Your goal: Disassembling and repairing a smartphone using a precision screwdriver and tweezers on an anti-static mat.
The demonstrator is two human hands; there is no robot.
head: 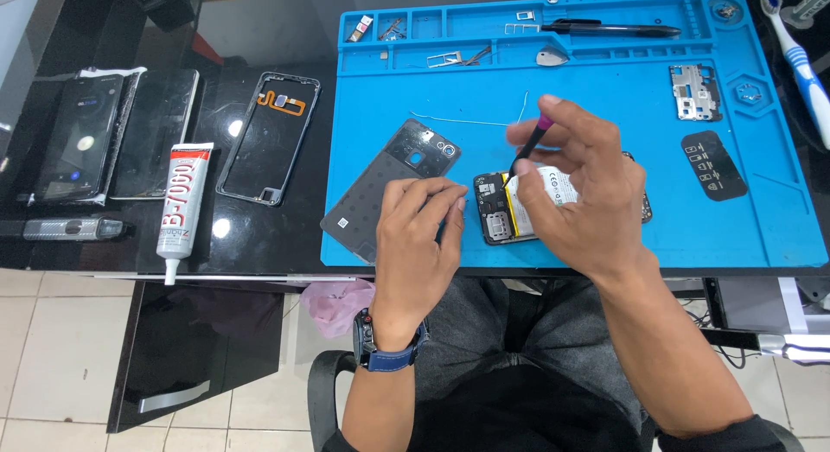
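An opened phone with its circuit board and white battery exposed lies on the blue work mat. My right hand grips a thin black tool with a pink end, its tip touching the phone's board near the top of the battery. My left hand rests on the mat, fingers against the phone's left edge, a dark watch on the wrist. The phone's right part is hidden under my right hand.
A black back cover lies left of the phone. On the mat: a metal shield, a black sticker sheet, a pen, small parts in tray slots. On the black table: a phone frame, glue tube, two phones. A toothbrush lies at the right.
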